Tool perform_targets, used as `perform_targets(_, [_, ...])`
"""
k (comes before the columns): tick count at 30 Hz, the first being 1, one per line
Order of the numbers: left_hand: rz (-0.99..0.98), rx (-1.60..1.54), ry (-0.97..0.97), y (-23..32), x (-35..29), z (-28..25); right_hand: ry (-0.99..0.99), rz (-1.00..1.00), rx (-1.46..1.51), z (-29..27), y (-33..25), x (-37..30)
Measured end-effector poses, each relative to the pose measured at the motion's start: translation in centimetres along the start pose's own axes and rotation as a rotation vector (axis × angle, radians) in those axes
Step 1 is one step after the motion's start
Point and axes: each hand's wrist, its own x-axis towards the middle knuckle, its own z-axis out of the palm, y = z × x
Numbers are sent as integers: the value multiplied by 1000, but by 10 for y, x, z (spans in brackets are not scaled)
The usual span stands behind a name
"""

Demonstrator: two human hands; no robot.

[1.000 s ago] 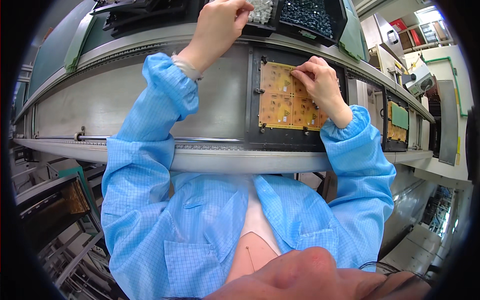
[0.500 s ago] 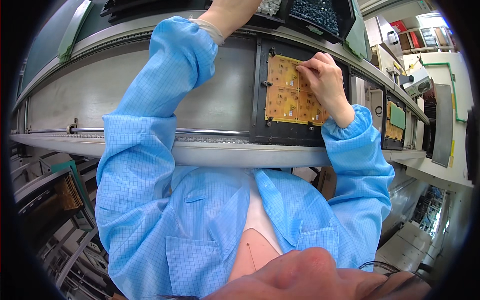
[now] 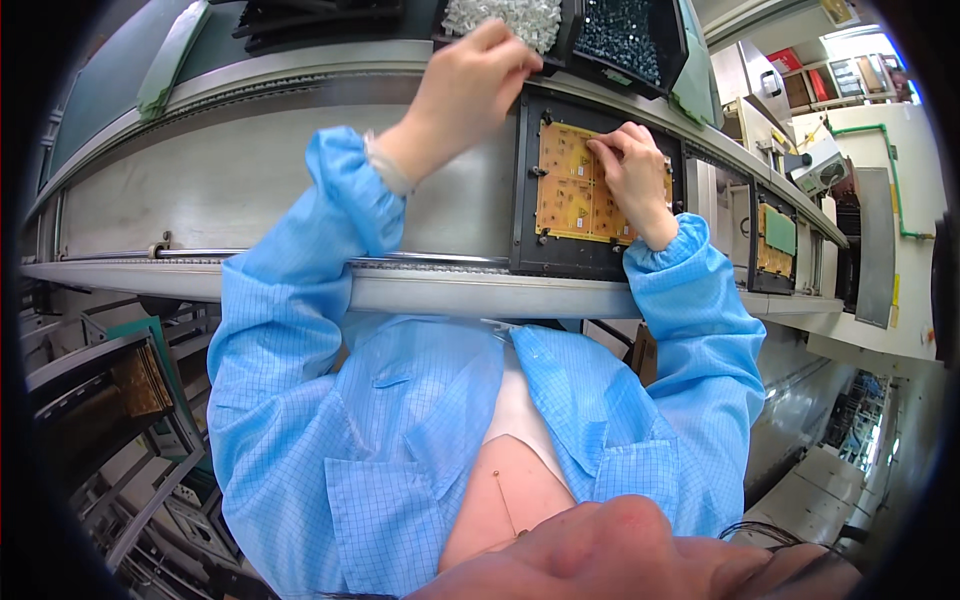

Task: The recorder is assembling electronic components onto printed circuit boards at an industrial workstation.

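A yellow-orange circuit board panel [image 3: 566, 190], split into several sections, lies in a black frame [image 3: 527, 225] on the conveyor, held by small black clips at its edges. My right hand [image 3: 632, 178] is over the panel's right half, fingers pinched together at its surface. Whatever is between those fingertips is too small to tell. My left hand [image 3: 468, 92] is raised between the panel and a bin of small white parts [image 3: 508, 22]. Its fingers are closed in a pinch, and what they hold cannot be made out.
Beside the white parts is a black bin of dark blue parts [image 3: 622, 45]. Metal rails [image 3: 440, 285] run along the near side of the conveyor. Farther right sits another black frame with a board and a green piece [image 3: 780, 232]. Black trays [image 3: 310, 20] stand at the far left.
My left hand has come back from beyond the bins, nearer to me and toward the panel, its fingers now pinched. My right hand stays at the panel, shifted slightly.
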Motion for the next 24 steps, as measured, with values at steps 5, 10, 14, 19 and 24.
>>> perform_targets(5, [-149, -193, -110, 14, -39, -9, -43, 102, 2, -1, 1, 0])
perform_targets(10, [-204, -331, -270, 14, -66, -5, -49, 132, 20, -4, -3, 1])
perform_targets(14, [-131, -390, -462, 20, -75, -2, -16, 31, -53, -5, -4, 0])
perform_targets(19, [27, -337, -687, 26, -82, 0, -28, 23, -41, -5, -4, -2])
perform_targets(24, [111, -259, -741, 24, -83, 2, -19, -36, -82, -8, -5, -5])
